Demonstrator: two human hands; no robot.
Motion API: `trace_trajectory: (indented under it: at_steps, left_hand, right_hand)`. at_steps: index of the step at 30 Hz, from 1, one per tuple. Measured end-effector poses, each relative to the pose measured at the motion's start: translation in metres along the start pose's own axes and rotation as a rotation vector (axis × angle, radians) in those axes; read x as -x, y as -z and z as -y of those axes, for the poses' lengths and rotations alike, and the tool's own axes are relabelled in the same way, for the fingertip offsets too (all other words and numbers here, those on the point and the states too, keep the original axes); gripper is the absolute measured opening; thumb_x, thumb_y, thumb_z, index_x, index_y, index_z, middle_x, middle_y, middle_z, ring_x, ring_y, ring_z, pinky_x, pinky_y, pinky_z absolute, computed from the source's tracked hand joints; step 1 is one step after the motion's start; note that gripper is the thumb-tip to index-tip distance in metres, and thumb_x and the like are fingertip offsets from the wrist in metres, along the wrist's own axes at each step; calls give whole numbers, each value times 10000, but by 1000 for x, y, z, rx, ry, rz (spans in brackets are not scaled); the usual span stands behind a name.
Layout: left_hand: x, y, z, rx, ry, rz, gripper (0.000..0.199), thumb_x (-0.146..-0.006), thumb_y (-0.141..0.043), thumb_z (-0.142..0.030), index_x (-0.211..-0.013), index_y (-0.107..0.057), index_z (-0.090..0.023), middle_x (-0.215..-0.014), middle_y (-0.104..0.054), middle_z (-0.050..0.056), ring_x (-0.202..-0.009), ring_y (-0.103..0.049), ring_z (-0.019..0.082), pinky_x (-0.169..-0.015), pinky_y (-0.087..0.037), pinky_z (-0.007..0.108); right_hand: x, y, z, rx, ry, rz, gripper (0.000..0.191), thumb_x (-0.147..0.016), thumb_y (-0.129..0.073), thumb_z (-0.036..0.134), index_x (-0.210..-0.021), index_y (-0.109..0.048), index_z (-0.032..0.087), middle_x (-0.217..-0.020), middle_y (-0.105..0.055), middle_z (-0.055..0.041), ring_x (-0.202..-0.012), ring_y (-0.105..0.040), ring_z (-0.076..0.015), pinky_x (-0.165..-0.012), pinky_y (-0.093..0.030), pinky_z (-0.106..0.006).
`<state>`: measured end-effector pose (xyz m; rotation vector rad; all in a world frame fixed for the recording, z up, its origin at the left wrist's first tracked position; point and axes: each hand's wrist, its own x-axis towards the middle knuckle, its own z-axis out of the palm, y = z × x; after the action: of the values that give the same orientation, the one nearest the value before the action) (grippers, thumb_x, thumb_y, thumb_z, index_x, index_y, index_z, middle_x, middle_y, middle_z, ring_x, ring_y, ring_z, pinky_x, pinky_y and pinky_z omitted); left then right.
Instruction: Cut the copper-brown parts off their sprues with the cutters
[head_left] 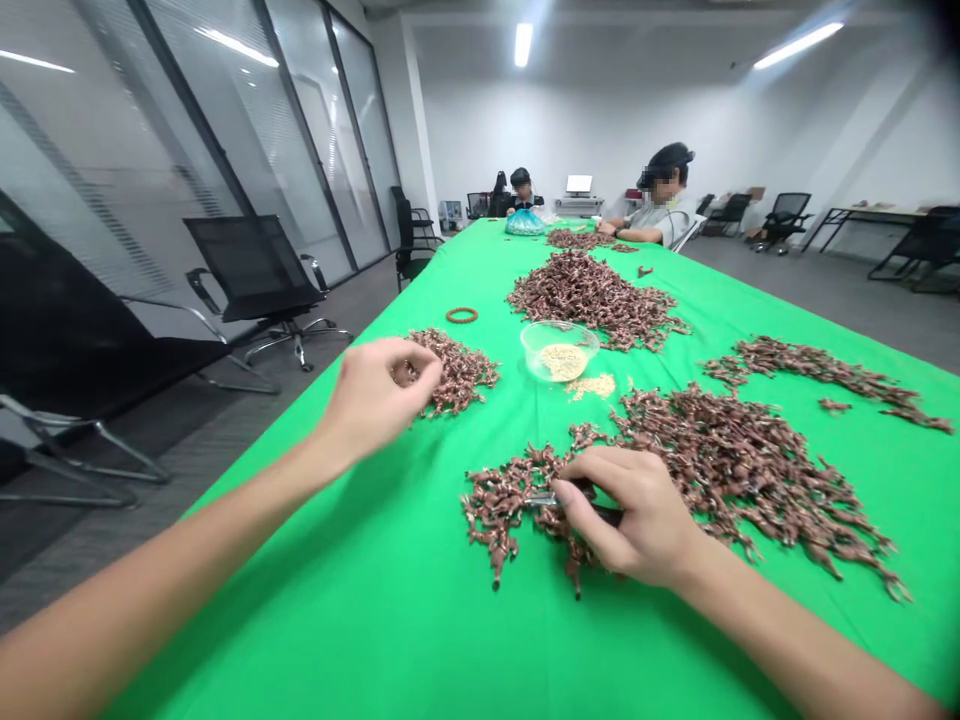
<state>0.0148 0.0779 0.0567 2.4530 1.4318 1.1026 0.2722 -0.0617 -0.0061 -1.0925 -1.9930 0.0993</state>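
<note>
My left hand (382,400) hovers at the near side of a small pile of brown figures (466,375), thumb and forefinger pinched together. Whatever may be between those fingertips is hidden. My right hand (637,510) grips a slim tool (541,499) with a shiny metal end and a dark handle; its exact kind is unclear. The tool's metal end lies over a loose spread of small brown figures (491,500), which look like toy animals with thin legs. Just right of my right hand is a larger heap of the same figures (742,460).
A clear plastic bowl (534,355) holds pale grains, with some spilled grains (596,386) beside it. Behind it rises another heap (585,290). A brown ring (461,315) lies on the green cloth (360,610). Two people sit farther along the table; chairs (255,270) stand left.
</note>
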Motion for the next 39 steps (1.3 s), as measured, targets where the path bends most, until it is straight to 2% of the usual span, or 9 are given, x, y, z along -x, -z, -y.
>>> trace_trajectory:
  at_steps: [3,6,10,13,23,28,33,36,39]
  left_hand:
    - [36,-13,-16,9,-118,167,197,-883,-612,-340,-881,-744,-194,-891,-743,39,-751,-610,190,-735,-453,323]
    - [61,-24,-21,22,-124,298,248,-907,-603,-401,-927,-728,-188,-888,-711,51,-785,-607,201,-770,-460,357]
    - [81,-27,-22,63,-178,391,301,-905,-624,-433,-1068,-707,-194,-1068,-659,84,-1010,-581,248,-928,-441,428]
    - [87,-28,-21,136,-167,472,262,-960,-559,-369,-1126,-684,-210,-1123,-640,84,-1061,-559,243,-947,-433,430]
    - [86,-30,-19,312,32,503,167,-942,-607,-329,-936,-704,-193,-949,-709,42,-917,-622,212,-829,-456,365]
    - [85,-29,-19,402,149,413,230,-943,-601,-373,-936,-730,-183,-900,-745,51,-844,-664,205,-787,-485,345]
    - [86,-26,-26,736,399,380,258,-884,-684,-400,-845,-667,-146,-800,-767,73,-762,-725,198,-740,-554,322]
    - [91,-23,-37,943,555,433,262,-845,-739,-376,-810,-629,-141,-810,-784,99,-797,-764,224,-752,-592,324]
    - [95,-18,-47,1101,642,485,267,-827,-767,-345,-774,-605,-140,-805,-786,109,-832,-775,251,-732,-611,309]
  right_hand:
    - [-1,1,-2,6,-26,-27,198,-932,-557,264,-797,-657,160,-649,-611,-4,-568,-544,-117,-580,-401,-264]
    - [-1,1,-4,13,-41,-55,183,-926,-566,254,-791,-651,164,-654,-610,4,-565,-535,-108,-580,-403,-257]
    - [-2,2,-4,22,-51,-84,185,-934,-564,244,-785,-643,167,-648,-605,19,-557,-531,-89,-570,-398,-236]
    - [-3,1,-4,30,-49,-88,171,-933,-574,243,-791,-639,171,-657,-613,28,-563,-537,-80,-579,-403,-224]
    - [1,-1,-3,0,-40,-17,148,-934,-572,243,-827,-649,174,-690,-630,16,-583,-548,-94,-600,-422,-243]
    - [1,-1,-2,-14,-33,-5,148,-936,-569,240,-823,-640,176,-679,-624,14,-580,-538,-98,-593,-416,-250]
    - [1,-3,0,-2,-44,-13,157,-941,-563,243,-818,-635,177,-663,-618,15,-570,-537,-98,-584,-415,-250]
    - [3,-6,2,69,-60,-47,170,-948,-556,261,-833,-644,172,-685,-635,-3,-596,-569,-115,-595,-426,-263]
    - [5,-8,4,175,-39,-65,188,-950,-555,284,-845,-651,162,-714,-643,-34,-642,-594,-146,-624,-449,-288]
